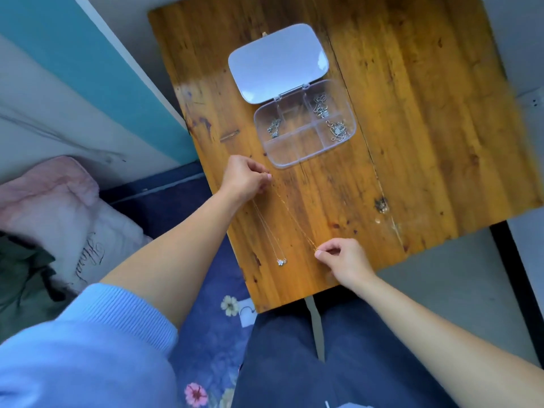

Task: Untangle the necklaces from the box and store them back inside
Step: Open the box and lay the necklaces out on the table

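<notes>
A clear plastic box [304, 156] lies open on the wooden table [412, 142], its lid [278, 61] folded back. Three of its compartments hold small silver necklaces [337, 131]; the others look bare. A thin gold chain [294, 214] stretches across the table between my hands. My left hand [245, 178] pinches one end near the box's front edge. My right hand [343, 257] pinches the other end near the table's near edge. A second fine chain with a small pale pendant [281, 262] trails from my left hand.
A dark knot or stain [381, 204] marks the table right of the chain. Pink bedding [59, 207] and a teal wall panel [88, 63] lie to the left. My lap in dark trousers [323, 363] and a floral blue cloth [212, 334] are below the table edge.
</notes>
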Action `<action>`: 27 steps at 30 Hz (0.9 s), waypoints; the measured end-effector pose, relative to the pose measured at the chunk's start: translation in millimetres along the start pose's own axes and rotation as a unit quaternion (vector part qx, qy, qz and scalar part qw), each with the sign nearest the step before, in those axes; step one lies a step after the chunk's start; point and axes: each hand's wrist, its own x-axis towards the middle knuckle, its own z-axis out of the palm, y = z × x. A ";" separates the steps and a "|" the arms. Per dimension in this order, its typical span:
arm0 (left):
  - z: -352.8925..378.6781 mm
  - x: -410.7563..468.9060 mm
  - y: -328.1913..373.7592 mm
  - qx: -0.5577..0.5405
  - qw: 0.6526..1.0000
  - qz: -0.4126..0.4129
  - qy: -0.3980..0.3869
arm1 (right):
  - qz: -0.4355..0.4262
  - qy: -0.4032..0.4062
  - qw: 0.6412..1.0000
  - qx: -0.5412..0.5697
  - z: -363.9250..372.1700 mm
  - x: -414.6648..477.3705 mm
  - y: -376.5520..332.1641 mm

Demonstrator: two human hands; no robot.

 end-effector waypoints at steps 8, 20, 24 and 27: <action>20.4 9.4 -14.6 0.123 0.989 0.083 0.031 | -0.036 0.012 0.995 -0.098 19.4 -3.1 12.5; 9.4 21.8 -12.8 0.116 0.981 0.126 0.093 | -0.060 -0.004 0.978 -0.200 6.1 -1.6 5.9; -5.0 22.4 -5.5 0.067 0.983 0.117 0.124 | -0.102 0.038 0.975 -0.194 -26.1 13.4 -20.5; -9.8 23.2 1.0 0.015 0.988 0.103 0.114 | -0.169 0.097 0.966 -0.171 -53.1 38.6 -63.9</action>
